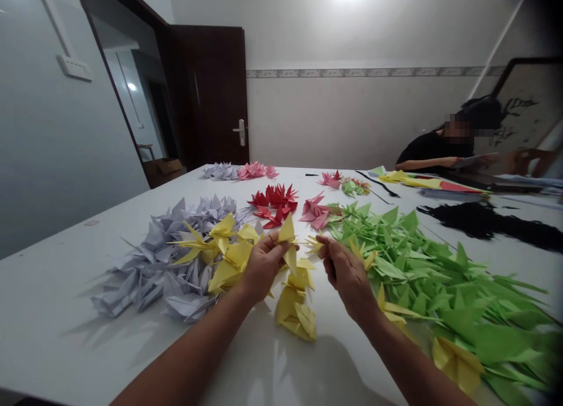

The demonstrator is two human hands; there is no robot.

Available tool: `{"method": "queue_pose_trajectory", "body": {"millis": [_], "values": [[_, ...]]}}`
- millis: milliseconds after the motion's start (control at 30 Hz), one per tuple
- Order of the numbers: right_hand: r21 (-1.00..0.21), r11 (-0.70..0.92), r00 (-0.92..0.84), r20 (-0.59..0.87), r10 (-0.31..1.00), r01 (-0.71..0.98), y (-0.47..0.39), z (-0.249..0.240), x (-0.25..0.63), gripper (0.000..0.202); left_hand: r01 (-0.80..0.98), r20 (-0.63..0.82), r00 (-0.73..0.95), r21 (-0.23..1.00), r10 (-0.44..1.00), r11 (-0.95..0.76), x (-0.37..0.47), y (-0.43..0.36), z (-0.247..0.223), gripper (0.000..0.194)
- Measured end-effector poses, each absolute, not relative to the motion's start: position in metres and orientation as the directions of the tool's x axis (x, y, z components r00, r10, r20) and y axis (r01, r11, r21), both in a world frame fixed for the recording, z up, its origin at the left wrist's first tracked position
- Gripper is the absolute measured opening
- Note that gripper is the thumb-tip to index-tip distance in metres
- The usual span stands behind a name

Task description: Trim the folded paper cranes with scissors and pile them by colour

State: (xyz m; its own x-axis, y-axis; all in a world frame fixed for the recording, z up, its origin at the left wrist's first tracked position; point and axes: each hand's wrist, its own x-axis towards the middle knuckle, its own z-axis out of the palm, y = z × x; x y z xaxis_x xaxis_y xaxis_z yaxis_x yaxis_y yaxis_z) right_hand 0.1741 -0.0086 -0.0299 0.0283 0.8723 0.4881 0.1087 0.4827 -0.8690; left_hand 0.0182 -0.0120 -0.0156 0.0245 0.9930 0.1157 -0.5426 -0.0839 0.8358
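Observation:
My left hand (264, 265) pinches a yellow folded-paper crane (287, 233) near the middle of the view. Just to its right, my right hand (345, 271) has its fingers pressed together; whether anything thin is between them is too small to tell. Beneath and between the hands lie more yellow paper cranes (295, 309). On the left, a heap of pale lilac paper cranes (149, 271) has several yellow ones on top of it. A large heap of green paper cranes (440, 294) spreads out beyond my right hand, with some yellow ones along its near edge.
Red cranes (275, 203) and pink cranes (315, 212) sit ahead on the white table (57, 312). Black yarn (492, 221) and coloured sheets (435, 184) lie at the right. A person (435, 151) sits at the far right, holding paper. Smaller crane groups line the far edge.

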Motion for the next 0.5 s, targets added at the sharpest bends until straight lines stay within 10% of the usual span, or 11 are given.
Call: {"method": "queue_pose_trajectory", "body": {"millis": [500], "values": [[-0.916, 0.4, -0.266, 0.378, 0.887, 0.033, -0.018, -0.035, 0.163, 0.032, -0.519, 0.193, 0.11, 0.848, 0.975, -0.11, 0.025, -0.02, -0.014, 0.02]]}}
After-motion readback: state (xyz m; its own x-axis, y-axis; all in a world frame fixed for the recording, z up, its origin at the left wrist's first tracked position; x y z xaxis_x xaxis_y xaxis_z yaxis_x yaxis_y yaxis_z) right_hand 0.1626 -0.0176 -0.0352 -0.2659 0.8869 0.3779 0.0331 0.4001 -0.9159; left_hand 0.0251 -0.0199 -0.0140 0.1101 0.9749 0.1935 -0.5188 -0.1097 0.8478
